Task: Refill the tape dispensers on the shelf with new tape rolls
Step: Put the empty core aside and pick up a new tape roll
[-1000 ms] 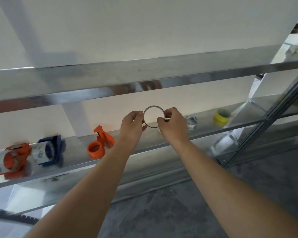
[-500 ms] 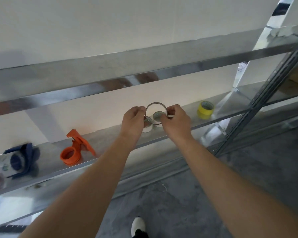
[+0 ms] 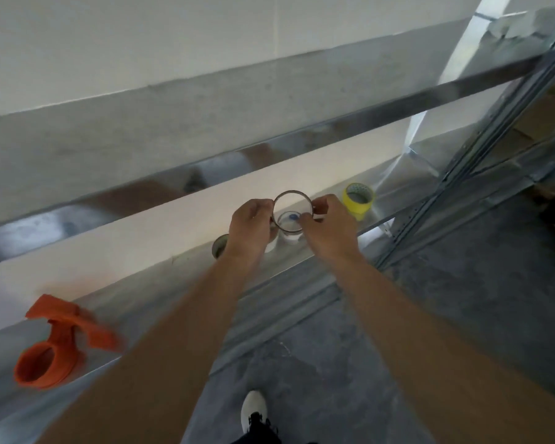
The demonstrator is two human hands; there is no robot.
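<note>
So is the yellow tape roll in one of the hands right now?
No, the yellow tape roll sits on the shelf; the left hand and right hand pinch a thin ring.

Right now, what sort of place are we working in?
Likely a storeroom or workshop: bare metal shelving against a plain wall, a concrete floor, and a yellow tape roll and orange dispenser on it.

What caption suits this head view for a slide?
Over the shelf, left hand and right hand pinch a thin ring near yellow tape.
</note>
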